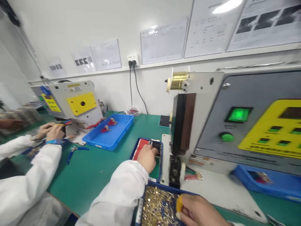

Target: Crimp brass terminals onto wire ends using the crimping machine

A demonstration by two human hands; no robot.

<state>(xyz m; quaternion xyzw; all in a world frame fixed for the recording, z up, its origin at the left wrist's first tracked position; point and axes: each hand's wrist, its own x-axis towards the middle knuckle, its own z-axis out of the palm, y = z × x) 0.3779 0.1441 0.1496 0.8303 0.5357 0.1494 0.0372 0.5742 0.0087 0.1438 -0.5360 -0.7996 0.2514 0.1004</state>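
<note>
Head view: our right hand (199, 212) curls at the near edge above a blue tray (162, 185) of loose brass terminals (158, 207). Its fingers bunch around a small yellow piece (179, 203), and we cannot tell whether they pinch it. Our left hand (147, 158), fingers curled, rests on red and black wires (143, 147) in a second blue tray (141, 140), just beside the crimping machine (178, 157); whether it grips them we cannot tell. Crimped wire ends (193, 175) lie past the machine's base. Farther left, a co-worker's hands (49, 131) work near blue-handled pliers (75, 153) and a third blue tray (103, 139) holding red wire bundles.
</note>
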